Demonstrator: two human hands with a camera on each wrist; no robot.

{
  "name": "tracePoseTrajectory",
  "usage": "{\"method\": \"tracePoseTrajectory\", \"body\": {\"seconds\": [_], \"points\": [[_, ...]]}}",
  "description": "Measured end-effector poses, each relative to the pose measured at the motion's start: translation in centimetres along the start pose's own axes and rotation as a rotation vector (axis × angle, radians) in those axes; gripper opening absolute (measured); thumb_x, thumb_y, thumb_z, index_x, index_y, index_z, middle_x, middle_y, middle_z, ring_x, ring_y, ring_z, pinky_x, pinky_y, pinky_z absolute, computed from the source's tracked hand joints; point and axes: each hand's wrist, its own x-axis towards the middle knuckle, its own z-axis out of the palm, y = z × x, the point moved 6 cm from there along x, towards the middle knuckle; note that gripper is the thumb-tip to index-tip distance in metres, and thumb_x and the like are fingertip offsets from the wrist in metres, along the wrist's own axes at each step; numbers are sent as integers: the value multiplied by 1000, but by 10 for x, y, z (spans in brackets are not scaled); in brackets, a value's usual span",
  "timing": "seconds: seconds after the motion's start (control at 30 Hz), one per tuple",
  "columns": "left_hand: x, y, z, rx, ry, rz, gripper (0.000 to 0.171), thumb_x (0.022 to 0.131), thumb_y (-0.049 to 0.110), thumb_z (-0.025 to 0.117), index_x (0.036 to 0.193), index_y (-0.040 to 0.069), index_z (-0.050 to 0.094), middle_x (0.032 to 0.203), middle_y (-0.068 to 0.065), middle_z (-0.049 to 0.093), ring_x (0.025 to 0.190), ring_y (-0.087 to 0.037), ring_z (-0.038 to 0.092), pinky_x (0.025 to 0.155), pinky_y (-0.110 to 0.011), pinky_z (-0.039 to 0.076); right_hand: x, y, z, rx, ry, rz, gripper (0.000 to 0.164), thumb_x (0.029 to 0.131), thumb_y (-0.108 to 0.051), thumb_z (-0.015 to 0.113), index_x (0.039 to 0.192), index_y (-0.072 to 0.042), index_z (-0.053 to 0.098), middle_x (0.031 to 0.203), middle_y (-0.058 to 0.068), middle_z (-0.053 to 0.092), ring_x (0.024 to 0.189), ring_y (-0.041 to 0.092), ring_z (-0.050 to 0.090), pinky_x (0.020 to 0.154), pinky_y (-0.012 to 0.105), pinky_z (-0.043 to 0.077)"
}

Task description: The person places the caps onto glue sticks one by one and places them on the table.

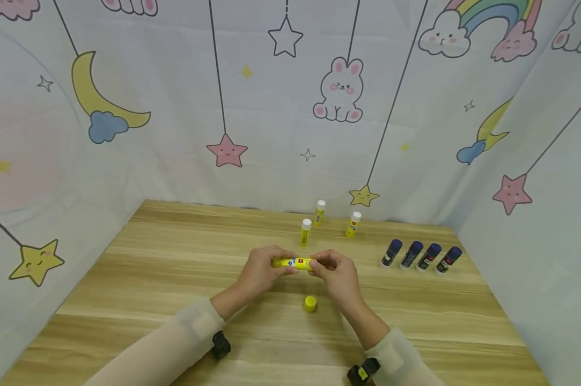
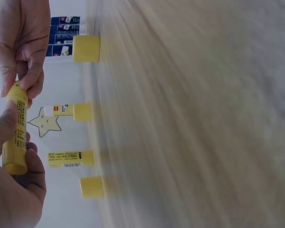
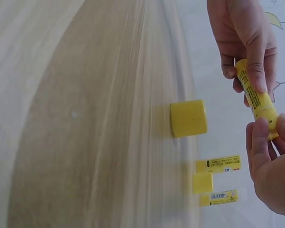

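A yellow glue stick (image 1: pixel 292 263) lies level between both hands, above the table. The left hand (image 1: pixel 262 268) grips its body, thumb along the near side and fingers behind. At the other end, the right hand (image 1: pixel 338 276) pinches the stick between thumb and fingers. In the left wrist view its wide ribbed end (image 2: pixel 14 161) shows beside the left palm. A loose yellow cap (image 1: pixel 310 304) stands on the table just in front of the hands; it looms large in the right wrist view as a yellow cylinder (image 3: pixel 188 118).
Three yellow glue sticks with white tops stand behind the hands, one (image 1: pixel 306 232) closest to them. Further yellow cap-like pieces, such as a small one (image 2: pixel 91 187), appear in the wrist views. Several navy-topped glue sticks (image 1: pixel 409 254) line up right on the wooden table (image 1: pixel 174 241). A printed curtain (image 1: pixel 174 107) hangs behind.
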Motion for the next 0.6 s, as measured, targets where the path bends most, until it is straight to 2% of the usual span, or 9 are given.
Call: {"method": "tracePoseTrajectory", "body": {"seconds": [0.3,0.6], "points": [[0,10,0,47,-2,60,29,79,20,86,107,13,80,101,3,75,98,-13,69,85,-35,56,-2,-2,0,32,20,8,11,93,3,71,103,6,71,109,19,68,90,24,70,81,30,60],[-1,13,0,41,-1,46,30,79,17,86,107,11,80,101,1,75,96,-13,69,82,-32,56,-3,-3,0,32,30,31,9,92,5,70,100,8,70,109,18,67,88,24,69,79,31,61]]}}
